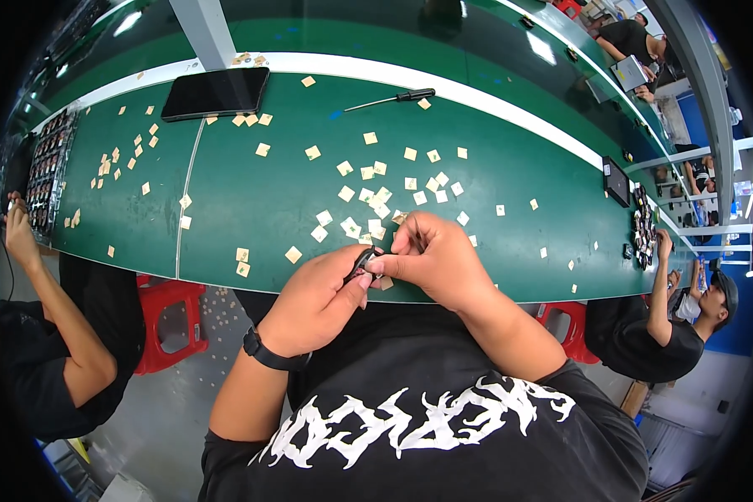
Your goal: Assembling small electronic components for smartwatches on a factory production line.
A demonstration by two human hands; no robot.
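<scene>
Hands first: my left hand (314, 303) and right hand (433, 255) meet just above the near edge of the green desk (243, 180), both pinched onto one small dark part (363, 262). I see the left fingers curled under it and the right thumb and forefinger nipping its top end; the part is too small for me to tell what it is. A black band sits on my left wrist (269, 353).

Small tan squares (368, 197) lie scattered across the desk, thickest just beyond my hands. Farther back I see a dark tablet (217, 92) lying flat and a screwdriver (393, 99) near the white strip. A tray of dark parts (48, 167) stands at the far left, by a co-worker's raised hand (18, 236). Another person's arm (661, 284) reaches up at the right end. A red stool (166, 322) stands below the desk.
</scene>
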